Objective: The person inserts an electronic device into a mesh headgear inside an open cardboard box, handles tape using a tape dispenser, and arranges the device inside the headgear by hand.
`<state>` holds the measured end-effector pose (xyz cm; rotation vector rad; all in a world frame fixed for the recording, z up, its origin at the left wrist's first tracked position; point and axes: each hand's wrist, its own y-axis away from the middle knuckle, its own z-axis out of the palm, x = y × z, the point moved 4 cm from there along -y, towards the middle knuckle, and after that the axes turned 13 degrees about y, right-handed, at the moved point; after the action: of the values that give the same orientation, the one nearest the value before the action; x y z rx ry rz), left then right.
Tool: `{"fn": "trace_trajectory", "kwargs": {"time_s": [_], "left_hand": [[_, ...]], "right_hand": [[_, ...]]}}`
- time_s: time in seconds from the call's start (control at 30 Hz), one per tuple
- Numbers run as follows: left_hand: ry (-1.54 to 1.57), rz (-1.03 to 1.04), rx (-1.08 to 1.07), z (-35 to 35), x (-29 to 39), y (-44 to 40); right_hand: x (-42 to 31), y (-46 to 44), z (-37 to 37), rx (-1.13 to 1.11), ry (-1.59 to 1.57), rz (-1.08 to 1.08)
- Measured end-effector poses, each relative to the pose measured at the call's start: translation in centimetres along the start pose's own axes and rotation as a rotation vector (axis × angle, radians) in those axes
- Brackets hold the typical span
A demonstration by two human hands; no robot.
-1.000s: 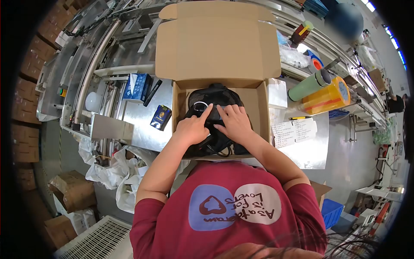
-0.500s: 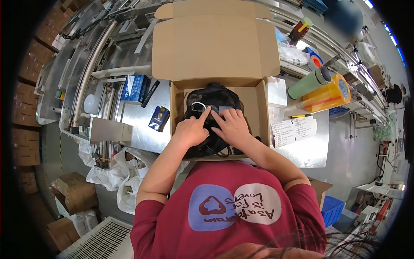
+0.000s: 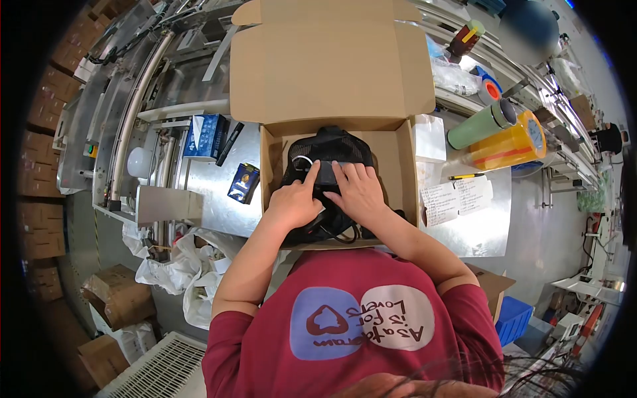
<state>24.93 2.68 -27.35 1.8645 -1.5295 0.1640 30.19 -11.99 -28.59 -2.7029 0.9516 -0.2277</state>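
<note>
An open cardboard box (image 3: 406, 172) holds a black mesh bag (image 3: 325, 143) with straps and a thin black cord. On top of the bag lies a small dark grey block (image 3: 326, 174), and a white loop shows at its left. My left hand (image 3: 296, 201) rests on the bag, its index finger stretched to the left edge of the block. From the right, my right hand (image 3: 360, 190) touches the block with its fingers spread and its thumb below. What lies beneath both palms is hidden.
Left of the box are a blue tissue box (image 3: 204, 136), a black marker (image 3: 229, 144) and a dark blue packet (image 3: 244, 184). To the right lie handwritten sheets (image 3: 458, 199), a pen, a green bottle (image 3: 482, 124) and a yellow tape roll (image 3: 508, 142).
The view has shifted slightly. My right hand's fingers have moved a little over the block, which now shows more clearly between my hands. My left index finger still points onto it.
</note>
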Motion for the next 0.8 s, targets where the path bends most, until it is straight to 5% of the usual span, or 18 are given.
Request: {"fn": "trace_trajectory", "kwargs": {"time_s": [0.4,0.8], "left_hand": [[0.103,0.028,-0.008,0.3,-1.3,0.0],[0.284,0.047,0.275,-2.2,-1.7,3.3]], "right_hand": [[0.9,0.0,-0.1,0.018,-0.113,0.031],[3.4,1.2,-0.9,0.041,-0.528,0.241]]}}
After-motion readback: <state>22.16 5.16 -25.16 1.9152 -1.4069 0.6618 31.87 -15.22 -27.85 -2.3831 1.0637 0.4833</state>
